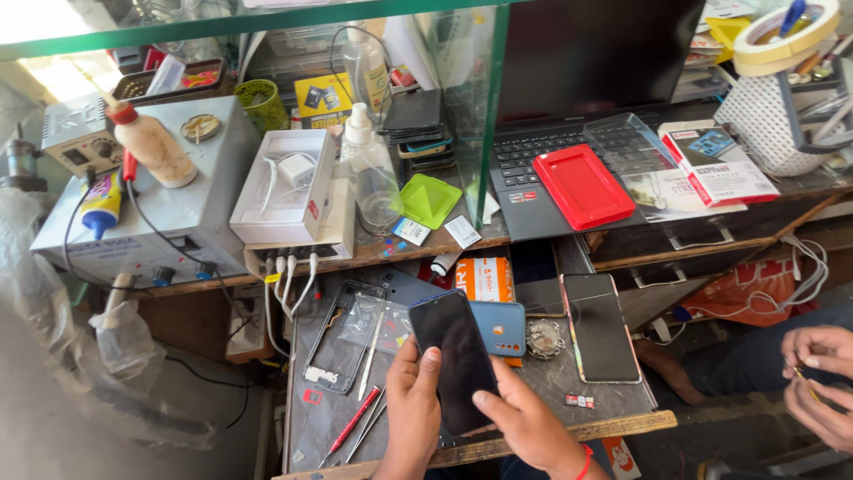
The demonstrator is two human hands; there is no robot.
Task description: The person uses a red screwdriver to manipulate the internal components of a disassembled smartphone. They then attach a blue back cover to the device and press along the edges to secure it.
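A dark smartphone (455, 351) with a black screen is held tilted above the small work table (613, 411). My left hand (413, 404) grips its lower left edge, thumb up along the side. My right hand (524, 418) supports its lower right edge, thumb resting on the screen. A red thread circles my right wrist. A blue phone back cover (500, 327) lies just behind the phone. A bare phone frame (342, 338) and a clear film lie to the left.
A red-handled screwdriver (351, 425) and tweezers lie at front left. A second phone (601, 327) lies face up to the right. Another person's hands (822, 378) work at far right. Behind stand a power supply (169, 200), spray bottles, a laptop and a red case (583, 185).
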